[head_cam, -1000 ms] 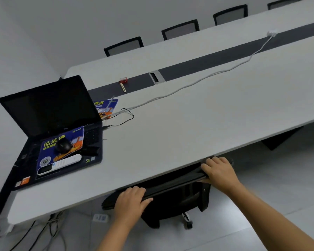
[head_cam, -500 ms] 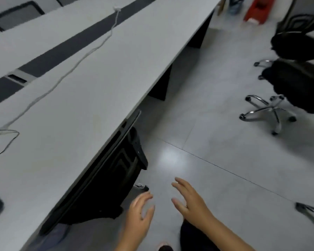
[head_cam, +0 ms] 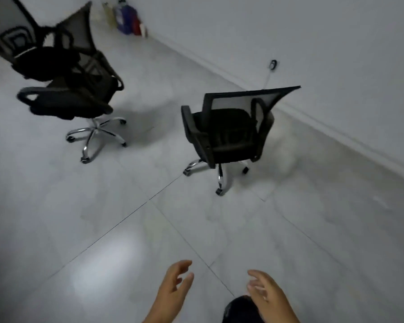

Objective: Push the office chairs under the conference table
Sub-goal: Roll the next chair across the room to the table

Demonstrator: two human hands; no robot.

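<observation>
A black mesh-back office chair (head_cam: 229, 131) stands alone on the tiled floor ahead, its backrest toward the wall on the right. Two more black office chairs stand close together at the upper left, the nearer chair (head_cam: 72, 101) in front of the farther chair (head_cam: 49, 57). My left hand (head_cam: 175, 287) and my right hand (head_cam: 266, 292) hang low at the bottom of the view, both empty with fingers apart, well short of any chair. The conference table is out of view.
A white wall with a baseboard (head_cam: 336, 134) runs along the right. A cable and plug (head_cam: 273, 65) hang on it behind the lone chair. Bottles and containers (head_cam: 126, 18) sit in the far corner. Grey floor tiles (head_cam: 103, 229) lie between me and the chairs.
My hands let go of the chair pushed under the table. My view swung right, away from the table, toward the loose chairs on the floor.
</observation>
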